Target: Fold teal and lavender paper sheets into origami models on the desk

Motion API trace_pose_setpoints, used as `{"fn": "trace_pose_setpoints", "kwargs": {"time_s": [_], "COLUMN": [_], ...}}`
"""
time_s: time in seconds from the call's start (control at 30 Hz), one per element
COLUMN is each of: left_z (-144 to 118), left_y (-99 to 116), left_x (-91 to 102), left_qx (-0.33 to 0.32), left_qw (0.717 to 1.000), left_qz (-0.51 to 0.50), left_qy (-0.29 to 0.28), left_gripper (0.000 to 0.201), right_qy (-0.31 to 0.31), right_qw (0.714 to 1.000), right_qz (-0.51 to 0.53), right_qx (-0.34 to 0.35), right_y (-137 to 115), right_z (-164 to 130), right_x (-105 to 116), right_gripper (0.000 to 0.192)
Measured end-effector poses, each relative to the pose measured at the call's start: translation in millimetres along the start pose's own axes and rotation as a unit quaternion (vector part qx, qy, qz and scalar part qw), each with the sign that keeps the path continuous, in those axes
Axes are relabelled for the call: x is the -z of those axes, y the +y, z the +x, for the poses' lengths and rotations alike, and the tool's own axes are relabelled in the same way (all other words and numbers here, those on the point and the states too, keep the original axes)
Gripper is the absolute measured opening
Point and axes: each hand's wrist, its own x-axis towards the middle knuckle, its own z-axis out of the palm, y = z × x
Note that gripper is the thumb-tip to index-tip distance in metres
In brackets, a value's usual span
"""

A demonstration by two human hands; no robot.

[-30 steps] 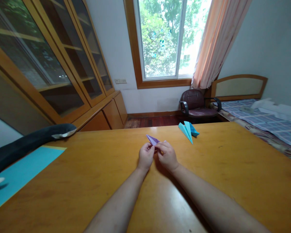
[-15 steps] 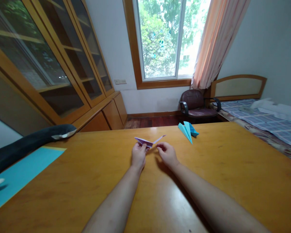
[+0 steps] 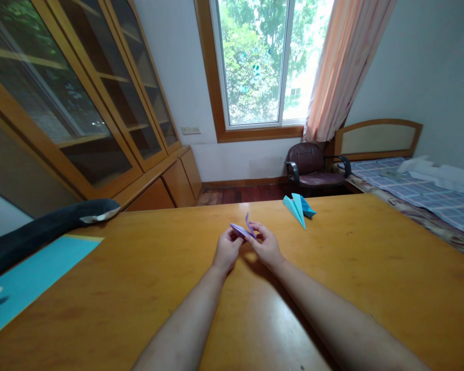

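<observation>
Purple folded paper (image 3: 239, 231) clamped by left fingers (image 3: 230, 234) and right fingers (image 3: 252, 241); narrow tip (image 3: 247, 218) above them.

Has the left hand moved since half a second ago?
Yes: judged against the turquoise paper plane on the table, the left hand has shifted rightward, nearer to it.

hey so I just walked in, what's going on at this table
A person's left hand and right hand are holding a folded purple paper over the wooden table. One narrow end sticks up by the right hand's fingers. Beyond, to the right, lie a light blue folded paper and a darker blue one.
</observation>
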Motion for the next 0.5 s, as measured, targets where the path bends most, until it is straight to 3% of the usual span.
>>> {"fn": "trace_pose_setpoints", "kwargs": {"time_s": [0.17,0.37,0.5], "left_z": [-0.1,-2.4,-0.9], "left_y": [-1.1,2.2,2.6], "left_x": [-0.2,-2.7,2.5], "left_qx": [-0.014,-0.003,-0.025], "left_qw": [1.000,1.000,0.999], "left_qz": [0.019,0.018,0.043], "left_qy": [-0.019,-0.016,-0.007], "left_gripper": [0.024,0.025,0.034], "right_qy": [-0.052,-0.051,-0.052], "right_qw": [0.997,0.989,0.981], "right_qz": [0.013,-0.065,-0.113], "right_qx": [0.056,0.125,0.147], "right_y": [-3.0,-1.3,-1.8], "right_z": [-2.2,-1.8,-0.8], "right_x": [-1.3,1.3,4.7], "right_gripper": [0.027,0.019,0.025]}}
